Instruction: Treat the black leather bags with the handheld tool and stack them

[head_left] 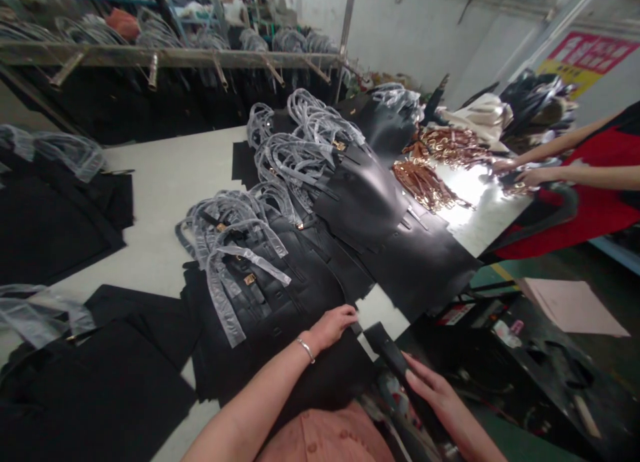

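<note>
My left hand (334, 327), with a silver bracelet at the wrist, is closed at the right edge of a black leather bag panel (280, 355) lying in front of me. Its fingers pinch near the panel's corner. My right hand (431, 385) grips a long black leather strip (387, 349), held tilted just off the table's front edge; its lower end runs down out of clear view. Under and beyond my left hand lies a stack of panels with plastic-wrapped handles (220, 249) and gold-coloured clasps (249, 279).
More black panels (400, 249) with wrapped handles lie ahead. Brown straps with gold hardware (425, 182) sit farther right, near a co-worker's hands (530, 175). Black pieces (50, 222) fill the left side. A metal rack (200, 55) stands behind; a dark machine (540, 369) is at right.
</note>
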`<state>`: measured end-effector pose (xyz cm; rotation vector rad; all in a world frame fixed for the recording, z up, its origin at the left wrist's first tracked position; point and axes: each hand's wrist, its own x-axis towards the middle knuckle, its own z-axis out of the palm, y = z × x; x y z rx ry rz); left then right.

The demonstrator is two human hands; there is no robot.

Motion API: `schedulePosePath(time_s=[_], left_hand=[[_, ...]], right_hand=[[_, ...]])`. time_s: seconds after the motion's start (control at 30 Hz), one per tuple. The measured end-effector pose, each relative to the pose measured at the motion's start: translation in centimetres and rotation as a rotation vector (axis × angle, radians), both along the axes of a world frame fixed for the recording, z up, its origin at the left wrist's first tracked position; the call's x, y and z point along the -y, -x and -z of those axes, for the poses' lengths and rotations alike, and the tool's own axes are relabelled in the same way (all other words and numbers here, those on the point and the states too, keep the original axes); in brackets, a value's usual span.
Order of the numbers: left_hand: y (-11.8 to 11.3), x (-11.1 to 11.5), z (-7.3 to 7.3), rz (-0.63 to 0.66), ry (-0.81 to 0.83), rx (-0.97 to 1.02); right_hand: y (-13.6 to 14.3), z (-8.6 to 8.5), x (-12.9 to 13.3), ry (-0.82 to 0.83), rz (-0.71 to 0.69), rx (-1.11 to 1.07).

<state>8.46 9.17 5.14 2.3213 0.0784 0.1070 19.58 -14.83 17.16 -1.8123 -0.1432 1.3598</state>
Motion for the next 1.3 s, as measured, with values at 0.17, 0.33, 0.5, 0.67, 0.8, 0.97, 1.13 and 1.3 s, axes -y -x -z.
schedulePosePath(time_s=[0.17,0.33,0.5,0.67,0.8,0.97,1.13,1.3], left_hand=[[-0.2,-1.0,0.7,0.042,0.089,0.055],[-0.1,-1.0,0.8,0.060,0.139,0.071],[0.1,-1.0,0.6,0.043,0.179,0.061],[0.2,-1.1,0.8,0.046,0.239,0.054],[0.5,-1.0,1.1,0.035,0.272,0.062],[0.5,-0.9,1.1,-0.005,0.266,0.075],[0.2,-1.2,0.6,-0.026,0.247,0.063],[0.5,-0.8,0.3,0.021,0.215,0.046]], right_hand=[[0.6,-0.1,-1.3,0.009,-0.140,-0.009],[0.6,-0.5,-2.8,-0.049,-0.169,0.004],[0.5,-1.0,-2.7,-0.050,-0.191,-0.059],[0.7,-0.5,-3.2,-0.075,-0.186,-0.069],[-0.2,-0.4,-2.8,-0.106,-0.094,-0.057],[-0.8,-0.6,-2.1,-0.056,-0.115,-0.105],[0.6,-0.1,-3.8,-0.086,-0.169,-0.112],[0.2,-0.1,-2.9,-0.062,0.027,0.016]])
